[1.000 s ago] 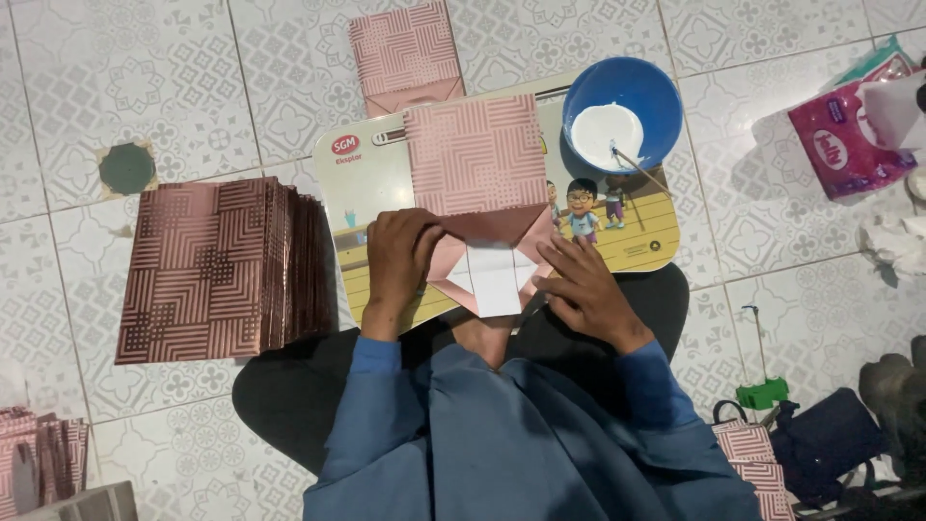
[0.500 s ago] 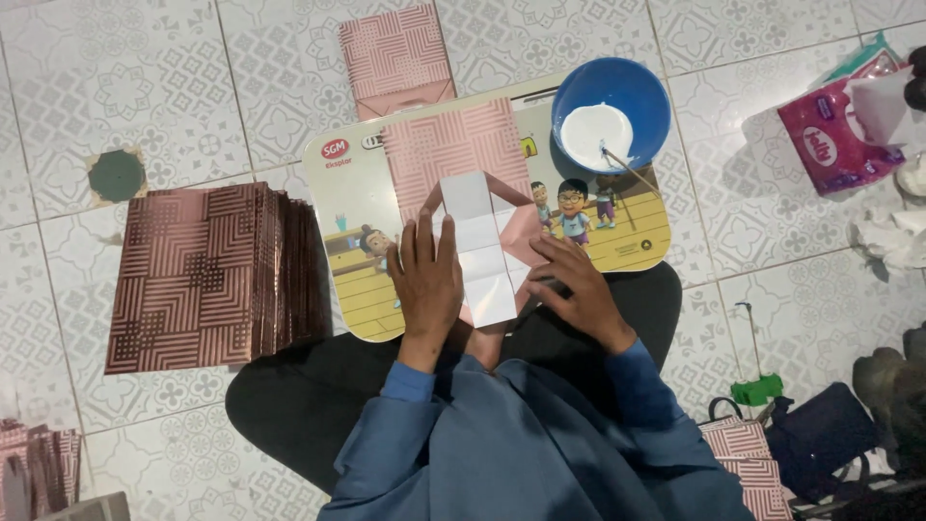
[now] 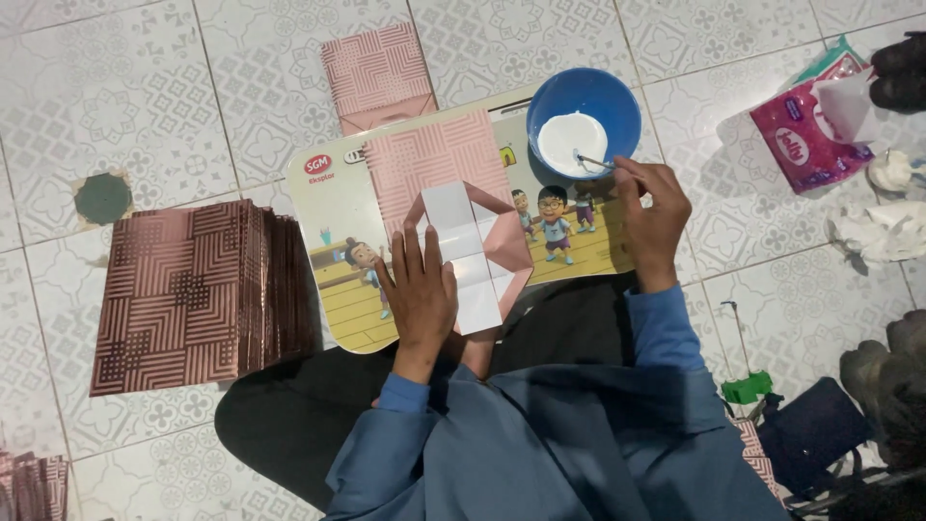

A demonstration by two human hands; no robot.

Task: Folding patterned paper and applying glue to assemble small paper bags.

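Note:
My left hand [image 3: 420, 289] lies flat on a pink patterned paper piece [image 3: 473, 246], folded open so its white inside shows, on a cartoon-printed board [image 3: 342, 207] across my lap. My right hand [image 3: 654, 207] has reached up to the blue bowl [image 3: 584, 106] of white paste and pinches a thin stick [image 3: 593, 160] that dips into it. A flat pink patterned sheet [image 3: 434, 159] lies on the board just above the folded piece.
A thick stack of pink patterned sheets [image 3: 188, 289] stands on the tiled floor at my left. Another folded pink piece [image 3: 378, 72] lies beyond the board. A pink tissue pack [image 3: 805, 130] and crumpled tissues [image 3: 883, 232] lie at the right, dark bags [image 3: 820, 434] lower right.
The folded piece has been opened up, white inside showing. My right hand left it and went up to the stick in the bowl. My left hand now presses the piece flat.

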